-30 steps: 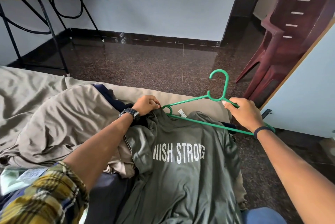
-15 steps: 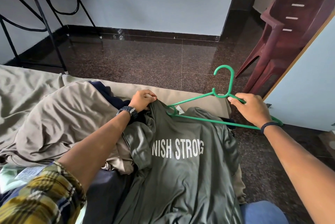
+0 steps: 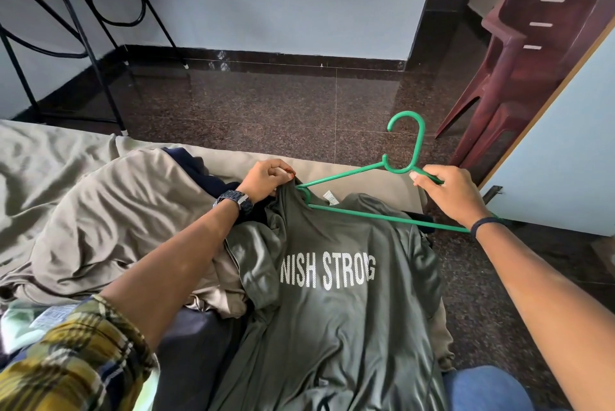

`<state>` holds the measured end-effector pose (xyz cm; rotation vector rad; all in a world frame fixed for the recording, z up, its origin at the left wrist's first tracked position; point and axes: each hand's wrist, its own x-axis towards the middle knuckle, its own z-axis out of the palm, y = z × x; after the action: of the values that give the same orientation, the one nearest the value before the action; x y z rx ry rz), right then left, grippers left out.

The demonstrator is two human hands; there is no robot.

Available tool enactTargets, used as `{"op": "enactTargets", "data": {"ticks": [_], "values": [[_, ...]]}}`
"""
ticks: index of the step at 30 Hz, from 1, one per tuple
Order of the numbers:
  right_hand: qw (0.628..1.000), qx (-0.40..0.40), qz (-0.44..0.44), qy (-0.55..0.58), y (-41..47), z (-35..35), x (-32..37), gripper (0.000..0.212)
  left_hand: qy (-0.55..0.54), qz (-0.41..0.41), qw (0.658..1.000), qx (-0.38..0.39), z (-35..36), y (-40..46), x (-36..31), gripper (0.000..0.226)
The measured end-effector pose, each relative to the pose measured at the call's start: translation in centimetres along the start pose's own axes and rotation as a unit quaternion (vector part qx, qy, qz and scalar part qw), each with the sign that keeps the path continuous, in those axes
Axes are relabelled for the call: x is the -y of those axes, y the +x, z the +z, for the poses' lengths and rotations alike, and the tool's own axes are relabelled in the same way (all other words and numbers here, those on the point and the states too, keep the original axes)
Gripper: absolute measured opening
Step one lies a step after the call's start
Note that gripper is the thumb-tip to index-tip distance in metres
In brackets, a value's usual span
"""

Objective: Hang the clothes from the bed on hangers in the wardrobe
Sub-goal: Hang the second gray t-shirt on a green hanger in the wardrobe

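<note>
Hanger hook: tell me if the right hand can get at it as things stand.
Probably yes. The right hand already grips the hanger just below the hook, and nothing lies between them. The hook stands in open air above the floor, clear of the shirt.

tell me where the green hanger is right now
In the head view, the green hanger is right of centre, gripped by the right hand, its left end at the olive t-shirt collar.
</note>
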<state>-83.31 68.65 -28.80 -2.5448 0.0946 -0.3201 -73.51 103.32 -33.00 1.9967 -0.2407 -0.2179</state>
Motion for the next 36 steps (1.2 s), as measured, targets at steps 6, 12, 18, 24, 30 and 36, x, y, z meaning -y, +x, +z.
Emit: {"op": "enactTargets", "data": {"ticks": [6,12,18,24,30,36], "values": [[0.999,0.049,-0.004,-0.014,0.6,1.0,1.1,0.032,-0.065,0.011,0.997,0.035,0.7,-0.5,-1.4,0.016],[0.996,0.03,-0.008,-0.089,1.1,1.4,3.6,0.028,-0.086,0.041,0.995,0.028,0.2,-1.2,-3.1,0.011],[0.997,0.064,-0.039,-0.027,1.6,0.9,4.1,0.031,-0.089,0.025,0.995,0.045,-0.4,-1.4,-4.0,0.008],[0.989,0.125,-0.072,-0.039,1.9,0.8,5.4,0.035,-0.145,0.036,0.987,0.054,1.0,-1.9,-5.3,0.016],[0.988,0.133,-0.067,-0.045,2.1,0.7,7.0,0.041,-0.186,0.06,0.981,0.009,2.3,-2.2,-8.0,0.01],[0.983,0.159,-0.066,-0.07,1.1,1.8,9.8,0.041,-0.175,0.018,0.984,0.018,1.2,-3.5,-7.8,0.011]]}}
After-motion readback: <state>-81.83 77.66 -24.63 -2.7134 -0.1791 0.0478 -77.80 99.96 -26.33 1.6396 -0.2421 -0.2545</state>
